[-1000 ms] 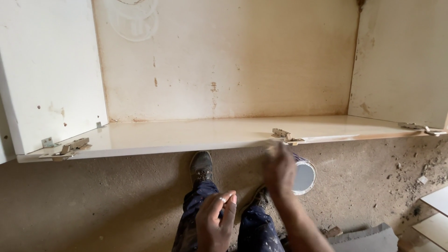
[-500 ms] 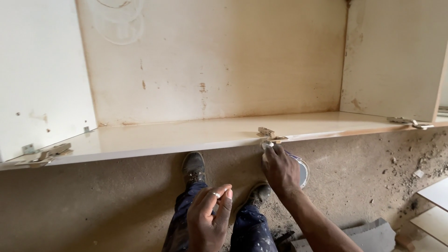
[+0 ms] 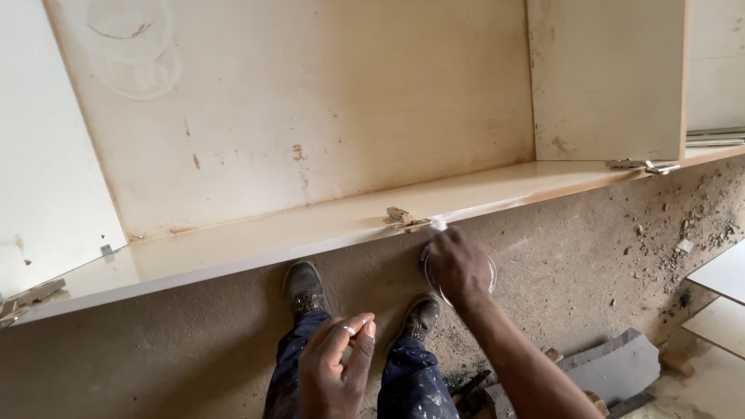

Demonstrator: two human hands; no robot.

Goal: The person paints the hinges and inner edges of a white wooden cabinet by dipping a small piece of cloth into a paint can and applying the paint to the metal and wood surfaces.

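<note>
Nearest us, our left hand hovers loosely curled over our knees, holding nothing. Farther out, our right hand pinches a small white thing, perhaps a cloth, against the panel edge just beside the middle hinge. We judge the work barely begun there; the end hinges lie untouched.

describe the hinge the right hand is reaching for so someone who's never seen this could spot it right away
Find the long pale cabinet panel lying across the dusty floor, and follow its front edge toward the middle. The middle hinge sits there, a small dull metal piece just left of the right hand. Unlike the hinges at the far left and far right, no door hangs from it.
</note>
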